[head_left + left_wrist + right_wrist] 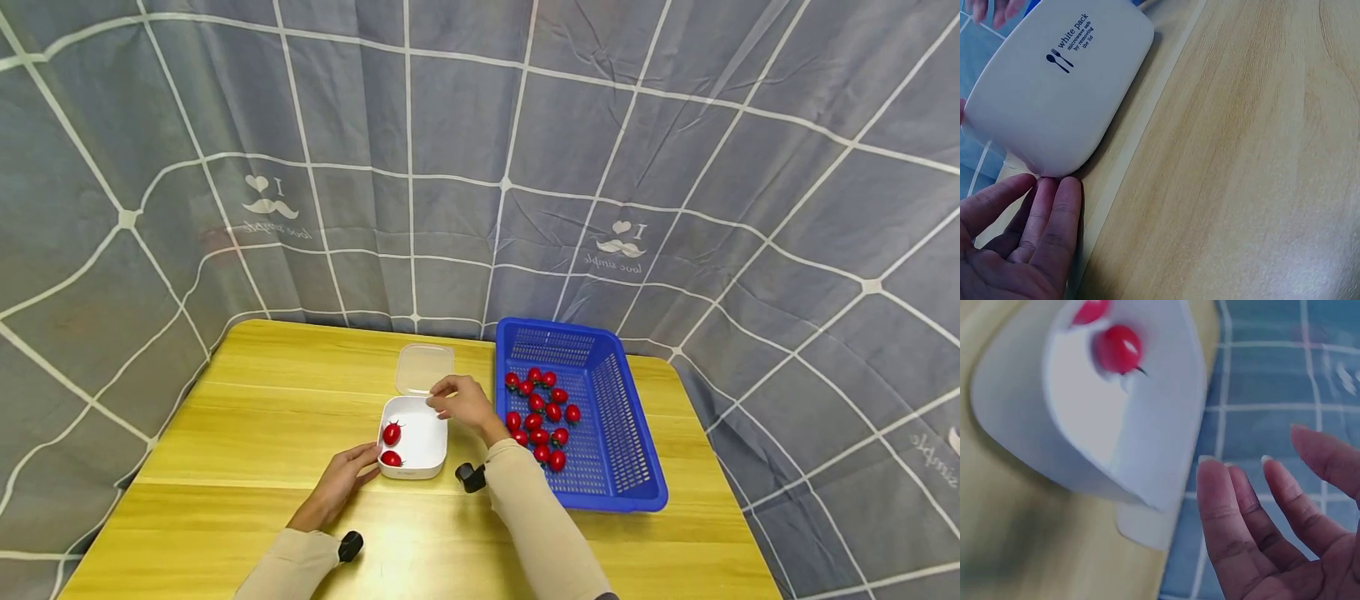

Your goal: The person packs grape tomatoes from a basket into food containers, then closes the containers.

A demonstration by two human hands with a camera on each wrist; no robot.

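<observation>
A white plastic food box (422,435) stands on the table with two cherry tomatoes (392,432) inside, along its left side. Printed lettering shows on its outer wall (1054,94) in the left wrist view. My left hand (343,482) touches the box's left side with its fingertips, the fingers fairly straight. Over the box's far right corner hovers my right hand (463,403). In the right wrist view the right hand's fingers (1219,519) are loosely bent and apart, holding nothing. The box's clear lid (424,367) lies just behind it.
To the right sits a blue plastic basket (630,433) holding several cherry tomatoes (553,412). The wooden table (247,417) ends at a grey curtain (360,217) with white lines. A small black device (350,546) is worn on each wrist.
</observation>
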